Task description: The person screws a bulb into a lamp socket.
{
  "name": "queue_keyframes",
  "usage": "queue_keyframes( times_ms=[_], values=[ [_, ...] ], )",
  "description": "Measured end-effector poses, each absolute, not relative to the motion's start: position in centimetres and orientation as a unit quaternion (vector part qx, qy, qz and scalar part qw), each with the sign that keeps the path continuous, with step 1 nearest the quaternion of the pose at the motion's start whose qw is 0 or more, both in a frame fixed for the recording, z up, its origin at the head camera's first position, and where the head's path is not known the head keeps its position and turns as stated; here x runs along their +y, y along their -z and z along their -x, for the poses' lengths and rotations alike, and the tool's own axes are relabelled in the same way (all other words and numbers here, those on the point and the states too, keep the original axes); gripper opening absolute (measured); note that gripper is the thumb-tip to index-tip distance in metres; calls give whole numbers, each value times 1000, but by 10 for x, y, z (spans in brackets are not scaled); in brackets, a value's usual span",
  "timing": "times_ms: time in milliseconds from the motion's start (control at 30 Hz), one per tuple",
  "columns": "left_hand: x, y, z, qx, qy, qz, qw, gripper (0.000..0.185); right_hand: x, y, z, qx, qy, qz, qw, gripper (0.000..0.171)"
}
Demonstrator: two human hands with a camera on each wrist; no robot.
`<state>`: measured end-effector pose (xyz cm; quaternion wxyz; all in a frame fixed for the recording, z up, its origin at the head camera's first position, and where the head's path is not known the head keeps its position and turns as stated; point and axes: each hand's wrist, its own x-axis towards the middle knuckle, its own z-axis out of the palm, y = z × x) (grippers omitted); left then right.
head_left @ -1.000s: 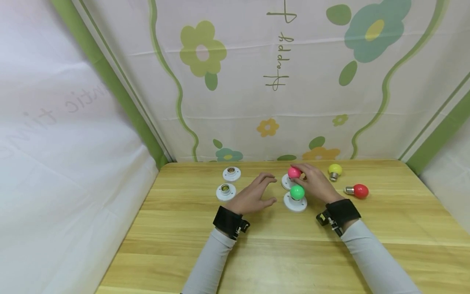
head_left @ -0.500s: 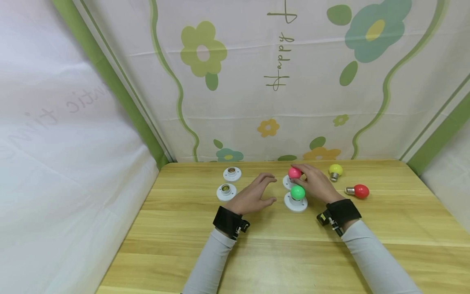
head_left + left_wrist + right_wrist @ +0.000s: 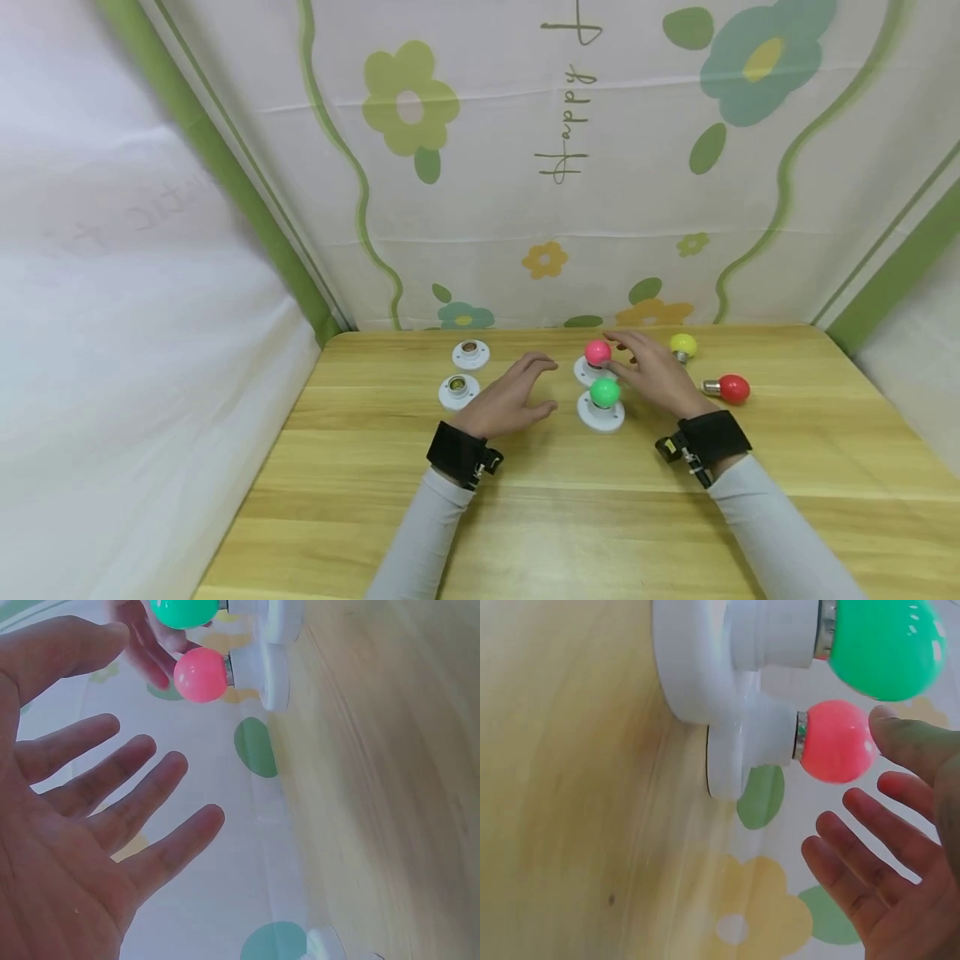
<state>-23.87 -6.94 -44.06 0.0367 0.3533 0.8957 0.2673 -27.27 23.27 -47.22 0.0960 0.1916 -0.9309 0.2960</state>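
A pink bulb (image 3: pixel 597 352) stands screwed into a white socket (image 3: pixel 584 372) at the back middle of the table. In front of it a green bulb (image 3: pixel 604 392) sits in another white socket (image 3: pixel 600 415). My right hand (image 3: pixel 618 357) hovers just right of the pink bulb, fingers spread, holding nothing. In the right wrist view the pink bulb (image 3: pixel 836 741) and green bulb (image 3: pixel 885 645) show close to the open right hand (image 3: pixel 855 780). My left hand (image 3: pixel 546 385) rests open on the table left of both bulbs; its bare palm (image 3: pixel 142 742) fills the left wrist view.
Two empty white sockets (image 3: pixel 470 354) (image 3: pixel 458 390) sit to the left. A yellow bulb (image 3: pixel 682 344) and a red bulb (image 3: pixel 731 388) lie loose at the right. A flowered cloth backdrop (image 3: pixel 562 167) rises behind the wooden table (image 3: pixel 570 517).
My right hand has let go of the pink bulb and drawn slightly to the right with its fingers spread. The left hand has hardly moved.
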Motion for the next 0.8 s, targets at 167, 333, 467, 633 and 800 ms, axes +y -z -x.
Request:
queue_keyframes(
  times_ms=[167,333,467,633,800],
  values=[
    [-82,443,237,900,-266,-344,37,61,241,467,258,-926,-290,-201,132,56],
    [-97,449,235,902,-265,-341,17,62,253,462,245,-918,-276,-224,177,53],
    [-110,451,234,904,-267,-334,-1,62,264,461,237,-910,-268,-246,199,50],
    [-123,453,233,904,-267,-332,-22,60,279,464,230,-905,-257,-256,221,51],
    [-135,457,233,906,-270,-324,-31,60,291,467,225,-904,-251,-256,232,51]
  ],
)
